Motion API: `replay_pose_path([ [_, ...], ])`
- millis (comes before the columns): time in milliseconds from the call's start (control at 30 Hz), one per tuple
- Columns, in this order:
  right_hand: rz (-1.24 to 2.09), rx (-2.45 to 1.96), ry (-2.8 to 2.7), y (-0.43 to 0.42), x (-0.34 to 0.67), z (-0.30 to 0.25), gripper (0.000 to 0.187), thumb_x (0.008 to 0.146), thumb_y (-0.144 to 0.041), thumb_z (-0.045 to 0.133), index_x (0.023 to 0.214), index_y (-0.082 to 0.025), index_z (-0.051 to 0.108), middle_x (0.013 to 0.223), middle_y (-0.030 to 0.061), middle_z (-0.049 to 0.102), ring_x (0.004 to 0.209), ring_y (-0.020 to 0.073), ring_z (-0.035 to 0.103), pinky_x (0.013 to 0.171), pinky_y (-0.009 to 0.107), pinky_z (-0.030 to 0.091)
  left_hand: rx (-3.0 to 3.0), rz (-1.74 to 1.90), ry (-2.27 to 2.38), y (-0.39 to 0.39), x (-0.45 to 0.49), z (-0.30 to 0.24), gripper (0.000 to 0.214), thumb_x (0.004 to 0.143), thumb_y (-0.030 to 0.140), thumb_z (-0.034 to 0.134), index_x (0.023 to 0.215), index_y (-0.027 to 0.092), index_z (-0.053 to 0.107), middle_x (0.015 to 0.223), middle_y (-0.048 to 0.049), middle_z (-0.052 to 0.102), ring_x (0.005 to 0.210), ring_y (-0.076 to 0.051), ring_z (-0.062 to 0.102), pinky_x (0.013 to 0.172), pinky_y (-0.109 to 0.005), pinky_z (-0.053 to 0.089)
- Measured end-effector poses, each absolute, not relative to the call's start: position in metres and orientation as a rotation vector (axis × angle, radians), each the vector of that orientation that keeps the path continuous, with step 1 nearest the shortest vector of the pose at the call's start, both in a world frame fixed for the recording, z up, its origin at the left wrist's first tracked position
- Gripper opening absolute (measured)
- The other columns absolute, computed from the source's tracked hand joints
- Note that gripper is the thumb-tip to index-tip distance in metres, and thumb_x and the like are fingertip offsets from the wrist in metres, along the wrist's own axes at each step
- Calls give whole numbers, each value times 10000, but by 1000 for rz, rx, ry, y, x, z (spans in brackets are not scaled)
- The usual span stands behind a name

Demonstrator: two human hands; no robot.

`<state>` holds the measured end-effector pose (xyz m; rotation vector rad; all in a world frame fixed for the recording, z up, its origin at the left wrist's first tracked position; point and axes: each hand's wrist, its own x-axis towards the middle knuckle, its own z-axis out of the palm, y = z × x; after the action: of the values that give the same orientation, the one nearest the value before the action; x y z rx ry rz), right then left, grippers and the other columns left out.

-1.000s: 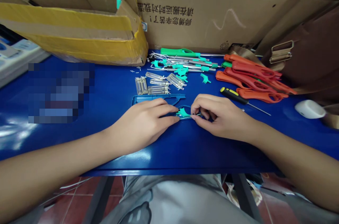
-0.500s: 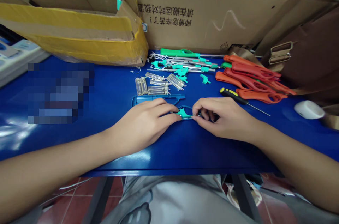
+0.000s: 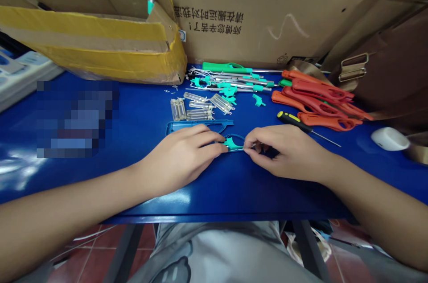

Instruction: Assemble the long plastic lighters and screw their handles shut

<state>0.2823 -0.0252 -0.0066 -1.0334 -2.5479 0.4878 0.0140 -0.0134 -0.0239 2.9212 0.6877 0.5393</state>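
Left hand lies low over the bench, thumb and fingertips closed on the left end of a blue shell; right hand pinches at its right end, thumb and forefinger meeting (a finer part may sit between the tips, too small to tell). The two hands stand apart, with a turquoise piece showing in the gap, lying along the shell, about midway between the bench's near and far edges. Step in hand, as I judge it: settling the small parts into the shell. The next move calls for a steady left hold and a fine nudge from the right, so that the piece beds flat without springing out. Just beyond the left fingers lies a second blue shell, partly covered by them. Farther toward the far edge: clear capsules in a loose cluster, then metal rods mixed with more turquoise bits, a green handle behind. Past the right hand, a black-and-yellow screwdriver, its shaft toward the bench's right edge; orange-red handles heap toward the far right corner, a white case near the right edge. A yellow-taped box stands at the far left.
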Motion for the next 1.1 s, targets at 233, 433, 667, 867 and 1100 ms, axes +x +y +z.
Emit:
replay_pose_path([
  [233, 459, -1044, -2568, -26, 282, -6, 71, 926, -165, 572, 904, -225, 604, 790, -25, 688, 704, 125, 649, 662, 252, 451, 2902, 554, 684, -13, 14, -24, 239, 1032, 190, 512, 1178, 178, 701, 1192, -68, 710, 1036, -228, 630, 907, -381, 565],
  [433, 464, -1048, -2551, -26, 282, -6, 66, 921, -171, 584, 916, -232, 608, 793, -29, 704, 699, 124, 660, 659, 252, 455, 2898, 551, 685, -13, 14, -23, 246, 1038, 192, 499, 1178, 186, 701, 1196, -71, 713, 1040, -221, 630, 908, -374, 563],
  [667, 479, -1078, -2568, -28, 282, -4, 59, 919, -176, 591, 912, -229, 615, 774, -42, 699, 686, 117, 662, 638, 250, 440, 2915, 544, 680, -13, 14, -22, 231, 1030, 196, 518, 1142, 188, 720, 1198, -64, 712, 1034, -228, 624, 897, -373, 565],
  [867, 428, -1044, -2569, -28, 283, -4, 62, 928, -184, 582, 913, -234, 615, 785, -30, 718, 689, 128, 673, 642, 258, 450, 2916, 538, 689, -13, 14, -23, 241, 1036, 202, 507, 1156, 188, 715, 1199, -66, 712, 1032, -226, 627, 899, -372, 564],
  [1100, 432, -998, -2632, -27, 282, -5, 73, 951, -202, 578, 972, -233, 641, 846, -8, 754, 728, 150, 701, 663, 274, 467, 2915, 529, 690, -13, 12, -22, 241, 1038, 209, 497, 1125, 187, 721, 1197, -74, 711, 1036, -228, 633, 896, -371, 566],
])
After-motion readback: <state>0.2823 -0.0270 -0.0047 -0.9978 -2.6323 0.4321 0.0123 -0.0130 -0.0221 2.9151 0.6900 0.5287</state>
